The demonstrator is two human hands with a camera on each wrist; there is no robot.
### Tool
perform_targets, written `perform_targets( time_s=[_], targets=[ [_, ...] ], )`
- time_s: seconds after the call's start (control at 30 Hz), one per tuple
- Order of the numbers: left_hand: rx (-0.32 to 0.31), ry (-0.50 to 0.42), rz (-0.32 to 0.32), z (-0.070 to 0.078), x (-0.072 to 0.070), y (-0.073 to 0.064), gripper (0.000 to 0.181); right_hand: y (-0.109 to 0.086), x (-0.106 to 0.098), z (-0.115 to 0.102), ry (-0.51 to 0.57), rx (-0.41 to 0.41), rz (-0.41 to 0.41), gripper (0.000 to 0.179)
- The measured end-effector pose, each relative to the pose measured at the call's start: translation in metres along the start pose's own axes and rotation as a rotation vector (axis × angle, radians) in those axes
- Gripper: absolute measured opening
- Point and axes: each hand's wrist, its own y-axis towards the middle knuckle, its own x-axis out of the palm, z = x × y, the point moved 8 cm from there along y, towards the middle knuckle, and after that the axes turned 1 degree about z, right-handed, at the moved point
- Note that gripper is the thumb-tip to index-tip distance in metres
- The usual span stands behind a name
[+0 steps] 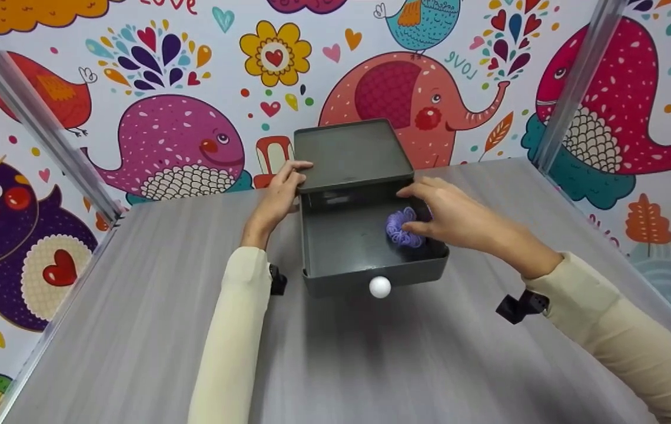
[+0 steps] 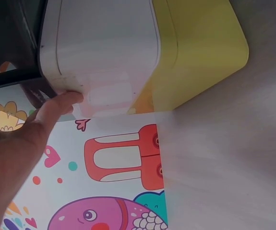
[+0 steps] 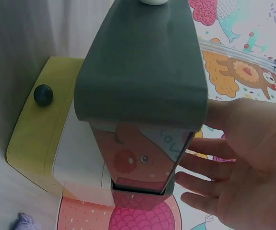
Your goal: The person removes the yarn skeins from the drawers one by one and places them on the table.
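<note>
A small drawer unit (image 1: 353, 150) has its dark grey-green top drawer (image 1: 341, 235) pulled out, with a round white knob (image 1: 379, 287) in front. In the drawer's right part lies a bundle of purple yarn (image 1: 401, 229). My right hand (image 1: 453, 215) reaches over the drawer's right wall, its thumb overlapping the yarn in the head view and its fingers spread beyond. Whether the thumb touches the yarn I cannot tell. My left hand (image 1: 279, 191) holds the unit's left side near the back, fingers bent over the top edge and thumb (image 2: 70, 99) against the side.
Under the top drawer are a white drawer (image 3: 80, 158) and a yellow drawer (image 3: 37, 129) with a dark knob (image 3: 43, 95). Another purple yarn bundle (image 3: 25, 223) lies on the grey table (image 1: 153, 330). Cartoon-printed walls (image 1: 194, 53) stand behind and at both sides.
</note>
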Motion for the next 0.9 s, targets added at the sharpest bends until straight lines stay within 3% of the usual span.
perform_targets(
  time_s=[0.27,0.7,0.9],
  targets=[
    [-0.005,0.021,0.001,0.001,0.000,-0.001,0.039,0.005,0.012,-0.008,-0.063,-0.079,0.018,0.059],
    [-0.014,0.014,0.007,0.000,0.000,-0.001,0.038,0.010,0.023,-0.012,-0.154,-0.081,-0.024,0.062],
    [-0.014,0.010,0.007,0.001,0.000,-0.001,0.037,0.009,0.027,-0.016,-0.244,-0.124,-0.037,0.053]
  ],
)
